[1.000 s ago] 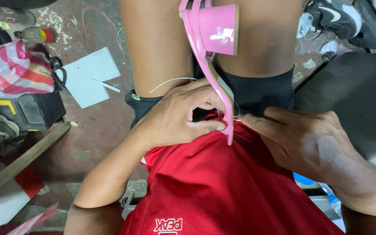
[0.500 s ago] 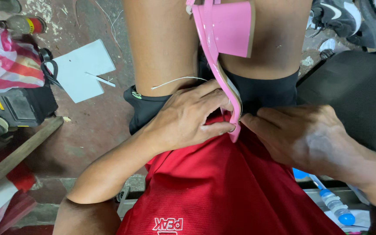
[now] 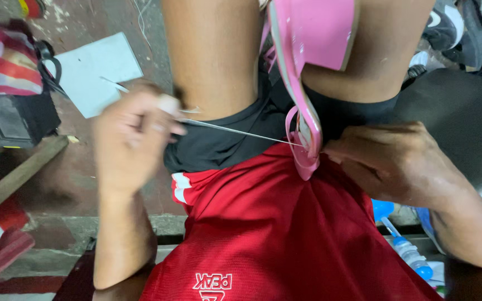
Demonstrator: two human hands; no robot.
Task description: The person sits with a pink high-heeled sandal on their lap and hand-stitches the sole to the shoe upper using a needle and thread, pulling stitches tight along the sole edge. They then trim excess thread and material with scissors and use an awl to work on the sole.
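**Thread drawn taut through a pink sandal**

At frame centre we wedge the pink sandal [image 3: 308, 83] between our knees to steady it for stitching. Our right hand [image 3: 397, 167] clamps its fingers on the strap end, bracing it. Our left hand [image 3: 132, 139], swung toward the left, pinches the thread [image 3: 235, 131] tight, fingers closed.
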